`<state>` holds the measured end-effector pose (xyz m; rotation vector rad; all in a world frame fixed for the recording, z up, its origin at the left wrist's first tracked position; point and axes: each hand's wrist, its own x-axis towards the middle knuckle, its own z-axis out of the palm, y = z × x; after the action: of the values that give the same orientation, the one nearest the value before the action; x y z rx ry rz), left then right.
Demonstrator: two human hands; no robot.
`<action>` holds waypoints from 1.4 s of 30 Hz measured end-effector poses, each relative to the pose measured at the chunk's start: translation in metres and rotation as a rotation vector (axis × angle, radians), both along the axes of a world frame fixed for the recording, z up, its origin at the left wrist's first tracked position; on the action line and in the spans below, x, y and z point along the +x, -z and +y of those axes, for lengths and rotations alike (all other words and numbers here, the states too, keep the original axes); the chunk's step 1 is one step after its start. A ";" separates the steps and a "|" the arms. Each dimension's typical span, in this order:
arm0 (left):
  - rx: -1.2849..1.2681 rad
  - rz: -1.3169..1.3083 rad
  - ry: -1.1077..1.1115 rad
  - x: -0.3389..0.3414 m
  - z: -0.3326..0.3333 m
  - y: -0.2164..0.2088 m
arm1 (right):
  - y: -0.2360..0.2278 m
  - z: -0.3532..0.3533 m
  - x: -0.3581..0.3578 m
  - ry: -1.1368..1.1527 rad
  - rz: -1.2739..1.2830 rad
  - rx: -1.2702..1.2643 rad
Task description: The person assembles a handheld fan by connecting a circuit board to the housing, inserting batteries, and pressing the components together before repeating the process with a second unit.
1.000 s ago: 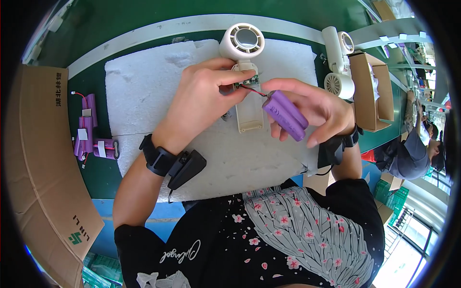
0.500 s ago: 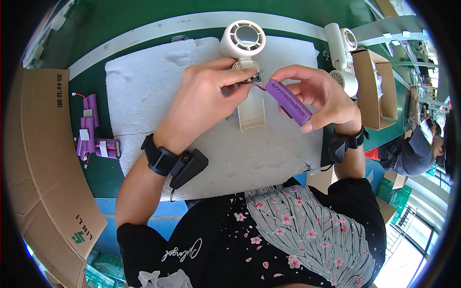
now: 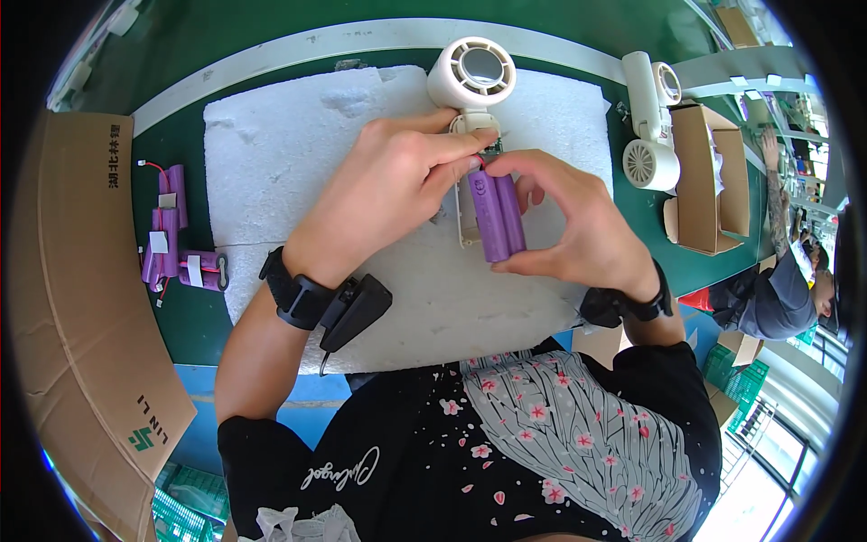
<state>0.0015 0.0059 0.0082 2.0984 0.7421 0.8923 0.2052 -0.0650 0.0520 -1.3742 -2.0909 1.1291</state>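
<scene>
A cream handheld fan lies on a white foam sheet, its round head away from me and its handle opened up. My left hand pinches the fan at the neck, over the small green circuit board, which my fingers partly cover. Between the thumb and fingers of my right hand is a purple battery pack of two cells side by side. It sits lengthwise over the open handle shell, hiding most of it; whether it touches the shell I cannot tell.
More purple battery packs with wires lie left of the foam, beside a large cardboard box. To the right are other cream fans and an open cardboard carton. A co-worker is at the far right.
My right hand has brought the battery pack leftward over the handle and turned it nearly in line with it. The fan has shifted slightly right, with my left hand still at its neck.
</scene>
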 end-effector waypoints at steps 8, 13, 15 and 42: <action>0.025 0.045 0.029 -0.003 0.001 -0.002 | 0.008 -0.007 -0.011 -0.003 -0.175 0.348; 0.015 0.089 0.035 -0.004 0.002 -0.005 | 0.003 -0.015 -0.016 0.083 -0.199 0.334; 0.011 0.080 0.045 -0.005 0.002 -0.004 | 0.004 -0.015 -0.016 0.067 -0.208 0.358; -0.516 0.080 0.065 -0.004 0.003 -0.011 | 0.017 -0.004 -0.017 0.159 -0.131 0.337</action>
<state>-0.0023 0.0092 0.0189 1.6922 0.8377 0.5130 0.1879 -0.0689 0.0354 -1.4461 -2.0970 0.6042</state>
